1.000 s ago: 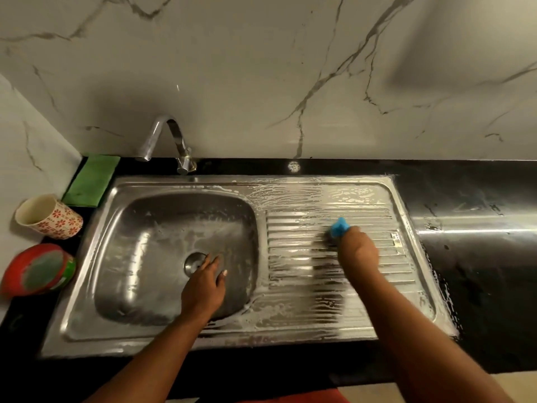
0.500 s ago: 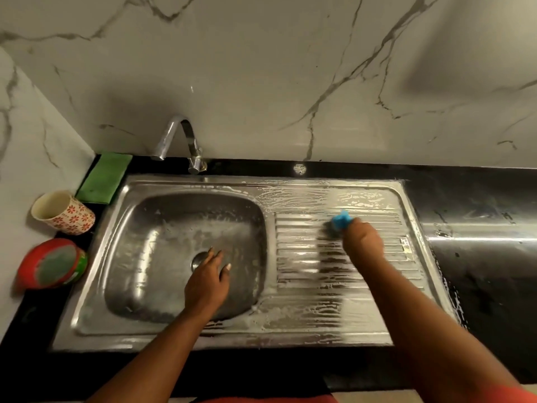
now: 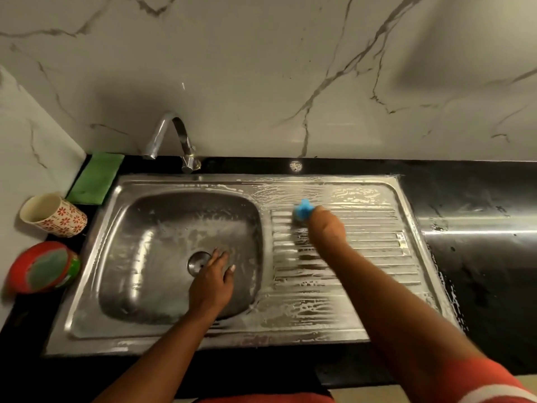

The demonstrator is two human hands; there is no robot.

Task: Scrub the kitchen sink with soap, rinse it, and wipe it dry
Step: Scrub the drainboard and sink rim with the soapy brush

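Observation:
A stainless steel sink (image 3: 162, 330) with a ribbed drainboard (image 3: 374, 257) on its right is streaked with white soap foam. My right hand (image 3: 327, 228) grips a blue scrubber (image 3: 302, 210) and presses it on the far left part of the drainboard, close to the basin's edge. My left hand (image 3: 212, 282) rests with relaxed, spread fingers on the basin floor, right beside the round drain (image 3: 197, 261). It holds nothing. The curved chrome tap (image 3: 174, 141) stands behind the basin, and no water runs from it.
On the black counter (image 3: 479, 257) left of the sink lie a green cloth (image 3: 97, 177), a floral cup (image 3: 53, 215) on its side and a red tub (image 3: 43, 267) with green soap. Foam specks dot the counter right of the drainboard. Marble walls close the back and left.
My right hand has slid the blue scrubber toward the far left of the drainboard. My left hand has stayed by the drain. The camera has shifted slightly.

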